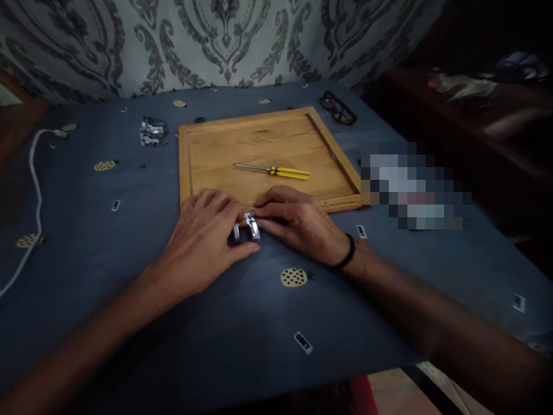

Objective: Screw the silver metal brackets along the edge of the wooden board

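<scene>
Metal hinge: the bright metal hinge (256, 230) stood at the near edge of the wooden panel (216, 151), between the two hands; the exact contact with the wood was hidden.
Left hand: the left hand (201, 236) held the hinge, its fingers curled over the top and its thumb along the near side.
Right hand: the right hand (305, 223) reached in from the other side, its fingers narrowed and bunched against the hinge; whether they pinched a small part could not be told.
Hinge seating: the hinge could twist out of line if the left thumb eased while the right fingers pressed from one side.
Small parts: anything loose between the right fingertips could drop onto the patterned cloth (242, 323) and be lost in the dim light.
Screwdriver: the yellow-handled screwdriver (289, 172) lay loose on the panel, beyond both hands; a tilt or jolt of the wood could set it rolling.
Spare hinges: a cluster of metal hinges (152, 132) sat on the worktop, left of the panel and well apart from the hands.
Far corner: the glasses (339, 108) lay just beside the panel, where a swing of the wood could knock them.
</scene>
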